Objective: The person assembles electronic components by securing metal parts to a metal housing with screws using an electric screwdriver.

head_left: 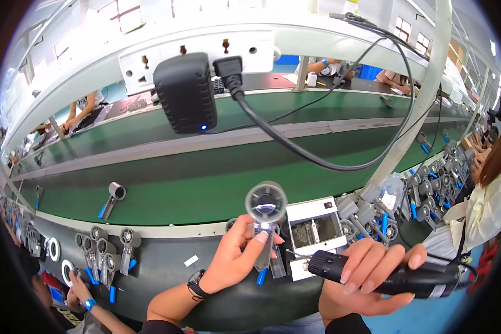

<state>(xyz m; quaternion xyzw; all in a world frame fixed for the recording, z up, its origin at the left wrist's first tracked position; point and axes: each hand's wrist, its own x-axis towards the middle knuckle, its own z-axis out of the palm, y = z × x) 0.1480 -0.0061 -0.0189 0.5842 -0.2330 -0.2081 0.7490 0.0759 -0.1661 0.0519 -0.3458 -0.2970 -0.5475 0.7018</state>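
My left hand (235, 260) is closed around a handheld fan (266, 201), its round head raised above my fingers. A blue cylinder hangs from the lower end of the handle area, below that hand. My right hand (367, 281) wraps around a black electric screwdriver (329, 266) with a corded rear end. Its thin bit points left toward the fan's handle; whether it touches cannot be made out. Just behind the bit stands a white screw feeder (312, 207) with a heap of small screws in its tray.
Grey fans with blue cylinders (367, 214) crowd the right; several more (100, 247) stand at left. A green conveyor belt (206, 189) runs behind, carrying another fan (116, 193). Overhead, a power strip (197, 50) holds a black adapter (185, 92) and looping cable. Co-workers sit on both sides.
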